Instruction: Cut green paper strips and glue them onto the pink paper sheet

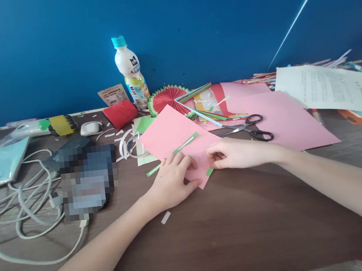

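- Pink sheet (173, 127): lies at the middle of the desk (241, 219), turned cornerwise, one corner pointing near; a larger pink sheet (291, 119) lies to its right.
- Left hand (173, 180): rests on the sheet's near-left part, part open, fingers bent and thumb apart; no closed grip seen.
- Right hand (231, 152): at the near-right edge, fingers curled, thumb close to the forefinger; whether paper is pinched between them cannot be told.
- Green strip (188, 140): passes by the left fingers, white along its middle; a short green piece (210, 171) shows beside the right fingertips.
- Handling, as judged: sheet light, thin, easily creased, apt to slide; best held flat by spread fingers. Strips flimsy; best pinched at the ends.
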`<state>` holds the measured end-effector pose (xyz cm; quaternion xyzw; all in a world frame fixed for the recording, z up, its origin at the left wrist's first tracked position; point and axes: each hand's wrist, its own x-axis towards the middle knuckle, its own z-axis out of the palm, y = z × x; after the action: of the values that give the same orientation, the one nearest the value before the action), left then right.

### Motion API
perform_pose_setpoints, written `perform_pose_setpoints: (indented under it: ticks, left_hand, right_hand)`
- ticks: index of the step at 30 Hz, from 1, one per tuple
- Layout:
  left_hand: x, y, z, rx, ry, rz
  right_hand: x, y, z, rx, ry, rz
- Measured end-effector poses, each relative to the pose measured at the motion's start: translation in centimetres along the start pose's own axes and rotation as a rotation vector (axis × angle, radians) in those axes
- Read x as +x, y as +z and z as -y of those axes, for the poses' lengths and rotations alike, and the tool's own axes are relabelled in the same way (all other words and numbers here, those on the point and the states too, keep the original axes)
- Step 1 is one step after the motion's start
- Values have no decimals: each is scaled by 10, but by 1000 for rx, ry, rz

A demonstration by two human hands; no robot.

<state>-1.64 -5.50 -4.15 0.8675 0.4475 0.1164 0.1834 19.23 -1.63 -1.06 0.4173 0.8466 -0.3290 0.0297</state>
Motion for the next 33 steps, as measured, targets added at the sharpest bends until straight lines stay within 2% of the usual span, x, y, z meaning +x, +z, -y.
perform_pose_setpoints:
  ticks: [5,12,19,21,25,32,33]
  left_hand:
    - [0,1,1,32,12,29]
    - [1,0,2,19,12,58]
    - [2,0,2,13,-1,60]
    - [2,0,2,6,-6,61]
    - [2,0,1,12,-12,64]
    - [1,-1,1,14,-9,62]
    - [1,-1,1,13,-6,58]
  right_hand:
    - [1,-11,-7,-33,53,-9]
    - [3,-27,-32,-4,103,-5]
    - [-6,-51,-66,53,295,-71]
    - [-8,-59,-81,66,260,-135]
    - [-13,-72,-105,45,258,-147]
    - [-15,-76,-111,49,250,-161]
    - [-16,-76,-111,41,265,-195]
